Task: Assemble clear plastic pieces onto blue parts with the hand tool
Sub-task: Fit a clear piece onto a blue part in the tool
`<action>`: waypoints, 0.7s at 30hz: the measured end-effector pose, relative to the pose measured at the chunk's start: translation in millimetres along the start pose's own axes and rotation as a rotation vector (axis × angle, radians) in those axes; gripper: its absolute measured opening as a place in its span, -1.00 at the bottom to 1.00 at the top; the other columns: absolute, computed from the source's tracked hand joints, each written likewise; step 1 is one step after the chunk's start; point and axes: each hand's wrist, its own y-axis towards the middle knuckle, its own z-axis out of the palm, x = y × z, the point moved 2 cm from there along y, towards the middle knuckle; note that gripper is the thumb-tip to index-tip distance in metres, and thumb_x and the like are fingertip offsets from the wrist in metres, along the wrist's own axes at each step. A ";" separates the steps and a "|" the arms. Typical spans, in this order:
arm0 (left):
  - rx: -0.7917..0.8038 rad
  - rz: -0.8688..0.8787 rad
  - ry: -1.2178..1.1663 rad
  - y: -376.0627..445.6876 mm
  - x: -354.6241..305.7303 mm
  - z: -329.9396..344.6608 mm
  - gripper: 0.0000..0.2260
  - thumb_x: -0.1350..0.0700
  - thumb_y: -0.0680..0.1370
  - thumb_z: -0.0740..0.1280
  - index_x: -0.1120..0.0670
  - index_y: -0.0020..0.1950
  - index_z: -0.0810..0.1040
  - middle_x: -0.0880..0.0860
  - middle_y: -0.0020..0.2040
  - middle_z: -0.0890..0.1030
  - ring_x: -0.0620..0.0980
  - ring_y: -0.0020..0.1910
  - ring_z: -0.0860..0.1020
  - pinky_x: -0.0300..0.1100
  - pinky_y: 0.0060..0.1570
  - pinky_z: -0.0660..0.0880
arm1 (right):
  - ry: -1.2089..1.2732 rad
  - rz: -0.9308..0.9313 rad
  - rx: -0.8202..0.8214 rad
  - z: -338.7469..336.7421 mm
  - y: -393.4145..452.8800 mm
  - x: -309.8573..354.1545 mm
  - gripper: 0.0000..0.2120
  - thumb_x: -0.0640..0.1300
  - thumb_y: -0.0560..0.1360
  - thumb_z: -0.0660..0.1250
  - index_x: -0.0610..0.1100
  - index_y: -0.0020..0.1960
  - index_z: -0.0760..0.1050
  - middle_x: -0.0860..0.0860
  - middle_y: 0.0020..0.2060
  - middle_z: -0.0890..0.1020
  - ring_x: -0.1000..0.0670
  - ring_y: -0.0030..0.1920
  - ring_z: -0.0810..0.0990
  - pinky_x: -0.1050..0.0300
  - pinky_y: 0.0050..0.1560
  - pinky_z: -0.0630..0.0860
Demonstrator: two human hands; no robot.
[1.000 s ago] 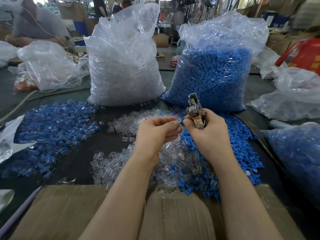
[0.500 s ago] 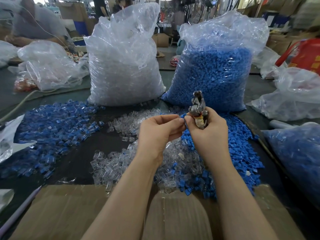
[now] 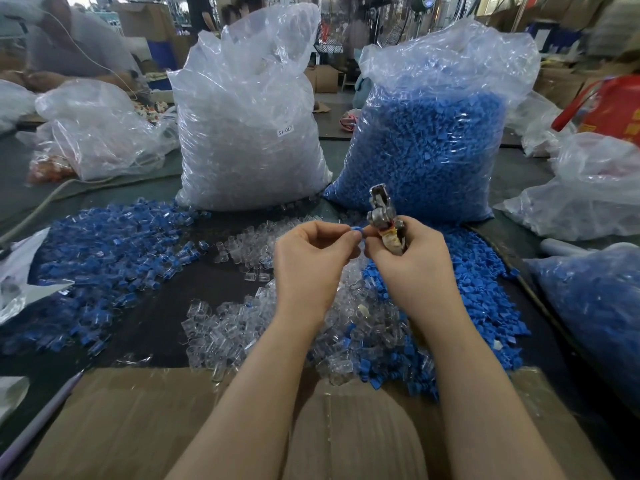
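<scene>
My right hand point(image 3: 412, 265) grips a metal hand tool point(image 3: 382, 213) whose jaws point up and away. My left hand point(image 3: 311, 261) pinches a small blue part point(image 3: 357, 231) at its fingertips, and my right thumb and forefinger touch the same part. Whether a clear piece sits on it I cannot tell. Below my hands lies a heap of loose clear pieces point(image 3: 242, 327). Loose blue parts point(image 3: 481, 282) are piled to the right. A spread of blue parts with clear pieces on them point(image 3: 104, 258) covers the table on the left.
Two tall plastic sacks stand behind my hands: clear pieces point(image 3: 249, 126) on the left, blue parts point(image 3: 429, 140) on the right. Another bag of blue parts point(image 3: 595, 306) sits at the right edge. A cardboard box point(image 3: 138, 420) lies at the near edge. Other bags and a person are at the back left.
Both hands stayed together at the same spot; the tool's jaws tipped slightly, and the blue part now shows between the fingertips of both hands.
</scene>
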 end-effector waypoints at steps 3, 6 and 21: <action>0.011 0.017 -0.012 0.9 -0.8 -3.9 -0.93 0.29 0.47 0.48 0.14 -0.16 0.66 0.05 -0.27 0.71 -0.04 -0.25 0.69 -0.26 -0.18 0.61 | -0.016 0.062 0.080 -4.4 1.0 -2.0 -0.98 -0.13 0.48 0.39 -0.04 -0.12 0.60 -0.01 -0.28 0.66 -0.04 -0.20 0.63 -0.09 -0.12 0.60; 0.020 0.047 -0.027 1.9 -2.3 -4.9 -0.89 0.30 0.46 0.48 0.10 -0.17 0.65 0.04 -0.27 0.70 -0.02 -0.25 0.69 -0.23 -0.15 0.62 | -0.103 0.096 0.173 -10.1 1.8 -5.5 -0.89 -0.10 0.48 0.38 -0.14 -0.09 0.57 -0.11 -0.24 0.66 -0.19 -0.13 0.62 -0.23 -0.04 0.58; 0.122 0.097 -0.095 3.3 -2.8 -5.5 -0.89 0.34 0.48 0.44 0.14 -0.13 0.64 0.06 -0.22 0.70 -0.02 -0.20 0.69 -0.26 -0.15 0.59 | -0.203 0.040 0.280 -12.2 -1.0 -0.8 -0.84 -0.13 0.49 0.35 -0.23 -0.04 0.52 -0.17 -0.24 0.63 -0.22 -0.16 0.58 -0.21 -0.10 0.55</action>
